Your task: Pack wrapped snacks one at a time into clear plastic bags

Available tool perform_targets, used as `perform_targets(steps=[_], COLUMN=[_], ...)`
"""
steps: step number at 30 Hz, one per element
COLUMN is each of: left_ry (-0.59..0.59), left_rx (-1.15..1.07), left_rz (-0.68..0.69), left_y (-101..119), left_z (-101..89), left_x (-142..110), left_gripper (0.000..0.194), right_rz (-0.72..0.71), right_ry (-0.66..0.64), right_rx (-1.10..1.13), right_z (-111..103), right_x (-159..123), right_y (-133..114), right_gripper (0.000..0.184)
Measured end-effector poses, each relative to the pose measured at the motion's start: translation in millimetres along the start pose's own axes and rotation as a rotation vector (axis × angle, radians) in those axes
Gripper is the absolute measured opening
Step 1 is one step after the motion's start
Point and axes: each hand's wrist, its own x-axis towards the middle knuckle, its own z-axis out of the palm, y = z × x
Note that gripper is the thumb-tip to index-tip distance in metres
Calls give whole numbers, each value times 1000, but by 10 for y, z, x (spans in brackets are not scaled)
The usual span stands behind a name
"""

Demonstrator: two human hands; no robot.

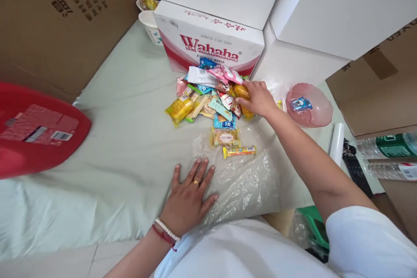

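Observation:
My left hand (pixel 189 202) lies flat on the pale green sheet at the edge of a clear plastic sheet (pixel 250 182), fingers spread and holding nothing. A ring and bracelets are on it. My right hand (pixel 259 97) reaches over the right side of a heap of wrapped snacks. Its thumb and forefinger are apart around a golden-wrapped snack (pixel 241 91), without a clear grip on it. Pink packets (pixel 228 74), a white packet (pixel 202 76) and a yellow packet (pixel 179 109) lie in the heap. Nearer me are a wrapped biscuit (pixel 224 137) and a yellow snack bar (pixel 239 151).
A Wahaha carton (pixel 211 43) stands behind the heap. To the right, a pink transparent bowl (pixel 321 106) holds a blue packet (pixel 301 104). Water bottles (pixel 387 145) lie at far right. A red container (pixel 39 130) and a cardboard box (pixel 65 21) are left.

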Motion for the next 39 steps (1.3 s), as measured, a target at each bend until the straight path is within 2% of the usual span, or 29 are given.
perform_targets(steps=[2, 4, 6, 8, 9, 10, 11, 14, 16, 19, 24, 28, 33, 37, 39], left_ry=[-7, 2, 20, 35, 37, 32, 22, -26, -37, -13, 0, 10, -30, -54, -43], left_rx=[-27, -57, -81, -95, -100, -106, -112, -128, -126, -102, -63, -53, -58, -70, -87], left_rz=[-19, -35, -40, -48, -55, -66, -77, -98, -103, -111, -104, -112, -152, -159, -161], left_y=[7, 16, 34, 67, 87, 108, 127, 165, 173, 176, 202, 224, 218, 188, 159], left_z=[-2, 13, 39, 62, 68, 68, 63, 38, 29, 30, 34, 37, -1, -19, -17], left_x=[1, -22, -65, -114, -137, -155, -168, -175, -169, -192, -277, -286, -278, -293, -317], left_gripper=[67, 74, 82, 85, 85, 84, 82, 82, 88, 99, 96, 92, 96, 95, 91], right_rz=[12, 39, 59, 118, 158, 179, 157, -76, -236, -335, -310, -314, -304, -322, -333], right_ry=[-86, -61, 28, 169, 193, 174, 99, -184, -278, -336, -364, -303, -207, -253, -283], right_rx=[-65, -66, -21, 39, 75, 133, 205, 356, 405, 365, 257, 268, 373, 364, 373], right_z=[12, -42, -153, -285, -346, -397, -434, -439, -355, -179, -68, -121, -111, 34, 23], right_x=[11, -126, -418, -843, -1087, -1335, -1574, -2096, -2253, -2333, -2408, -2432, -2345, -2262, -2259], right_y=[-19, 48, 152, 207, 184, 116, 4, -497, -809, -1040, -990, -936, -852, -760, -719], right_gripper=[56, 52, 50, 54, 54, 53, 51, 46, 48, 52, 73, 52, 50, 45, 46])
